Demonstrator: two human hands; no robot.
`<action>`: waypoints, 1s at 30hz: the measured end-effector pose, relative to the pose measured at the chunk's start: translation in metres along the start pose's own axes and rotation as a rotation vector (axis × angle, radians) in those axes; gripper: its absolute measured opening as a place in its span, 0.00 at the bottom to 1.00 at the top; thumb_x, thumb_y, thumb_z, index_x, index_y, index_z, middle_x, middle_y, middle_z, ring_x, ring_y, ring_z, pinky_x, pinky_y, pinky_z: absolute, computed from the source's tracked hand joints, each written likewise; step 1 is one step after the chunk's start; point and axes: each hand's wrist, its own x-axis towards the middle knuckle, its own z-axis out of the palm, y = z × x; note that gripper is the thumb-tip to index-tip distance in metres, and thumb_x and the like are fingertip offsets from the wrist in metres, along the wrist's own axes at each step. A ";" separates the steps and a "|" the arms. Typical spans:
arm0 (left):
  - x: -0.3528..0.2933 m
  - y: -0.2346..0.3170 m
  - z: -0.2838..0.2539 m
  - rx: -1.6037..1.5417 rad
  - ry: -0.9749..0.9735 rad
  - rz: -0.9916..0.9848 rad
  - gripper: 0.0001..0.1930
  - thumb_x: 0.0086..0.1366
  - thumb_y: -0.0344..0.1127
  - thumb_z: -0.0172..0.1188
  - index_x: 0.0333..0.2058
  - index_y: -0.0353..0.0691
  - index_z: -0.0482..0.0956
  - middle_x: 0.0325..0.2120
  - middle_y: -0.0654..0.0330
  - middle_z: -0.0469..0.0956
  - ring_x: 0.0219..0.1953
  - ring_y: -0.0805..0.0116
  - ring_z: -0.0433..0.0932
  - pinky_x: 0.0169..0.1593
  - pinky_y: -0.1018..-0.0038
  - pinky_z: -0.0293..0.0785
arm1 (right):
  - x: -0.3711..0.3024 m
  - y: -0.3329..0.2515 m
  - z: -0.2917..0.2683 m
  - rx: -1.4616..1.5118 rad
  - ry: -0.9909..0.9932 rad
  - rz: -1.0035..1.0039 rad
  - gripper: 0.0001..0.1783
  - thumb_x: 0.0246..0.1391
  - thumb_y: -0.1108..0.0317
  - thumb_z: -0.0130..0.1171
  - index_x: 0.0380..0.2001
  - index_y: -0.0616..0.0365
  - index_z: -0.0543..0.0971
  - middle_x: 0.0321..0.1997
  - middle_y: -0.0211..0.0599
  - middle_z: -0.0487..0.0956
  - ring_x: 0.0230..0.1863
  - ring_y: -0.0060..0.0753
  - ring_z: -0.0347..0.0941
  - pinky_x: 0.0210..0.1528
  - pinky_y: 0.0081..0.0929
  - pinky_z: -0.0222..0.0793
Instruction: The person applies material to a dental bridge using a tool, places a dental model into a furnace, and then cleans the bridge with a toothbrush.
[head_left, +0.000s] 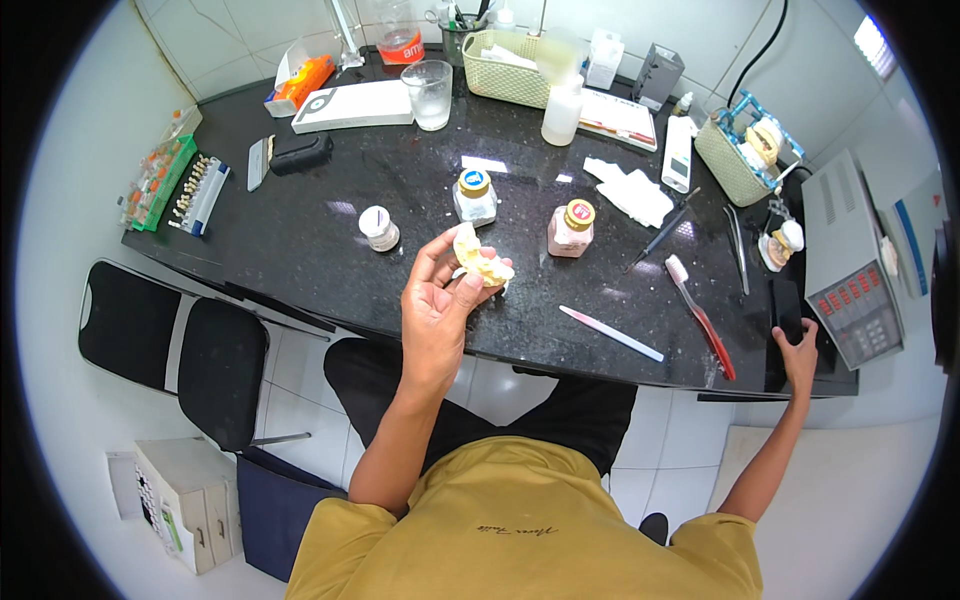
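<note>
My left hand (435, 320) is raised over the counter's front edge, fingers and thumb pinched on a yellowish-white, arch-shaped dental piece (483, 264). Far to the right, my right hand (797, 352) grips the near end of a flat black phone-like slab (787, 305) at the counter's right end. Just beyond the dental piece stands a jar with a gold lid and blue label (475, 200). To its right is a gold-lidded jar of pinkish contents (570, 232). A small white-lidded jar (379, 230) sits left of my left hand.
On the black counter (300, 225) lie a pink-tipped white stick (612, 333), red toothbrush (702, 318), thin dark instrument (662, 237), tweezers (738, 250) and crumpled tissue (632, 193). A glass (430, 95) and baskets stand behind. A grey control unit (850, 265) borders the right.
</note>
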 end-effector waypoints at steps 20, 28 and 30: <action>-0.002 -0.004 -0.008 0.042 0.006 0.012 0.26 0.72 0.26 0.56 0.65 0.33 0.60 0.52 0.45 0.75 0.55 0.49 0.79 0.60 0.59 0.79 | -0.009 -0.051 -0.001 -0.125 0.243 -0.049 0.44 0.42 0.47 0.75 0.58 0.52 0.66 0.48 0.58 0.81 0.50 0.64 0.78 0.50 0.50 0.73; -0.002 -0.004 -0.004 0.045 -0.003 0.008 0.25 0.72 0.25 0.55 0.65 0.33 0.61 0.52 0.46 0.76 0.55 0.49 0.79 0.60 0.59 0.79 | -0.014 -0.051 -0.007 -0.152 0.251 -0.049 0.44 0.42 0.50 0.75 0.59 0.50 0.67 0.52 0.53 0.81 0.53 0.61 0.78 0.52 0.48 0.73; -0.002 -0.006 -0.005 0.050 0.003 0.003 0.25 0.72 0.24 0.55 0.65 0.33 0.61 0.52 0.46 0.76 0.55 0.49 0.79 0.60 0.59 0.79 | -0.016 -0.053 -0.009 -0.143 0.250 -0.036 0.43 0.41 0.50 0.75 0.59 0.50 0.68 0.51 0.53 0.82 0.52 0.61 0.78 0.52 0.48 0.73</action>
